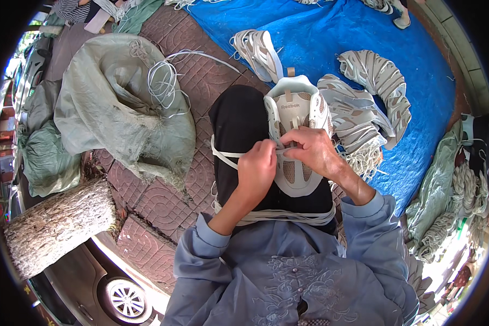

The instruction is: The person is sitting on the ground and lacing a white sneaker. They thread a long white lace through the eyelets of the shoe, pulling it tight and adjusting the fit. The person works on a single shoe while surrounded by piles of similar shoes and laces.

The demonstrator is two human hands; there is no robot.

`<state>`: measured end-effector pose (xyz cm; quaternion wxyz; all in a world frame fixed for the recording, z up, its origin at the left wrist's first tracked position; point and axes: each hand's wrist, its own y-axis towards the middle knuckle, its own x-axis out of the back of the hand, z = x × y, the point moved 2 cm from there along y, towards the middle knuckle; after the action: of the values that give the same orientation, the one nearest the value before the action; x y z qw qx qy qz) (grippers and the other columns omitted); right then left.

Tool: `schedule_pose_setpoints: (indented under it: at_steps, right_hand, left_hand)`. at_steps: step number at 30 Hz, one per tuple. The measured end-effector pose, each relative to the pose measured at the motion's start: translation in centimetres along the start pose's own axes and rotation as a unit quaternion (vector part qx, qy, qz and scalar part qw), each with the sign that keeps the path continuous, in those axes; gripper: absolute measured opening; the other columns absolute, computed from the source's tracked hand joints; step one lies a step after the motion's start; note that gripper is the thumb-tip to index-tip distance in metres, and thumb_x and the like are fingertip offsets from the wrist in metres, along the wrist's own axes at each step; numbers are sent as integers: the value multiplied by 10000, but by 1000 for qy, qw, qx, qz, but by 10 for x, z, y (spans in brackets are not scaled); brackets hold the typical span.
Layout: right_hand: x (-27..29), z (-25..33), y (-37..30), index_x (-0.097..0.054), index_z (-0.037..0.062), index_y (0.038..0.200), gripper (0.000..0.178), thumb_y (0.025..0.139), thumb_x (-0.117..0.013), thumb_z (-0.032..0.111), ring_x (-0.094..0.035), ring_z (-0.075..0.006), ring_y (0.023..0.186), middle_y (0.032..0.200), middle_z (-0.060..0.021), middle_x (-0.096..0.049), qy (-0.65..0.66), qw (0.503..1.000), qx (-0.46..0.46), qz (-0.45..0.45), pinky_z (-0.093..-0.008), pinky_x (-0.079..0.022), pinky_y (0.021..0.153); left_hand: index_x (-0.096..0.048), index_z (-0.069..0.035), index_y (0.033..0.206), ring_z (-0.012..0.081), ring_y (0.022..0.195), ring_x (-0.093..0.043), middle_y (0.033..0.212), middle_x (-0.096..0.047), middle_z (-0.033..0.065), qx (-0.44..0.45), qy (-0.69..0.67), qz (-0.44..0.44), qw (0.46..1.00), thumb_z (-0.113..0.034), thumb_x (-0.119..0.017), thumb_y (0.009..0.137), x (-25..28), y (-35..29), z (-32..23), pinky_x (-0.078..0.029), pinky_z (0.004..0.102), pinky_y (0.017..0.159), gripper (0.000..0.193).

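Observation:
A white and beige sneaker upper (299,182) lies lengthwise on my right thigh, its heel end pointing away from me and its tongue (291,108) showing. My left hand (257,168) is closed at its left edge, gripping a white shoelace (226,154) that trails over my black-clad left leg. Over the middle of the upper, my right hand (311,151) pinches a lace at the eyelets with thumb and forefinger. My fingers cover part of the lacing. More white laces (288,217) are draped across my lap.
Stacked shoe uppers (383,81) lie on a blue tarp (424,60) ahead and right. To the left, a grey-green sack (108,103) with loose white laces (165,81) sits on red paving, near a tree trunk (65,223) and a parked car (87,288). Lace bundles (464,185) are at far right.

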<state>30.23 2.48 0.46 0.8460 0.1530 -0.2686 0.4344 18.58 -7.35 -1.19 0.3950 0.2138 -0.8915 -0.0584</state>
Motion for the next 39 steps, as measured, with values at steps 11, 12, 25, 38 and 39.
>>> schedule_pose_setpoints:
  at_steps: [11,12,25,38,39]
  right_hand:
    - [8,-9,7,-641,10,855,188,674,-611,48,-518,-77,527,704,-38,-606,298,933,-193,54,-221,-431,481]
    - [12,-8,5,-638,15,857,182,681,-613,53,-517,-85,528,708,-40,-606,260,948,-183,21,-222,-432,488]
    - [15,2,-24,-592,98,833,306,572,-716,199,-525,-168,737,794,-1,-500,-253,938,237,1,-283,-476,582]
    - [22,-8,-29,-572,80,975,385,620,-710,133,-558,-234,727,767,-46,-546,-107,973,187,-82,-331,-478,609]
    - [20,-10,-30,-562,72,1007,391,642,-695,111,-563,-233,701,754,-53,-554,-73,982,149,-95,-328,-477,603]
  left_hand:
    - [-508,13,986,174,537,-526,669,-491,43,-173,184,18,967,-48,-568,672,-10,-4,-7,-457,264,452,325]
    - [-508,16,1002,165,522,-514,672,-494,38,-189,225,61,954,-59,-562,671,-6,-1,-10,-451,254,446,343]
    - [-579,0,773,258,524,-606,562,-578,147,146,-44,439,885,-137,-534,760,9,59,-2,-489,370,506,145]
    - [-614,-22,690,328,596,-590,621,-585,160,-7,135,383,914,-122,-551,699,-1,70,-11,-474,389,542,119]
    - [-612,-15,697,329,596,-590,623,-584,164,5,99,345,933,-113,-548,700,-1,64,-8,-474,386,539,117]
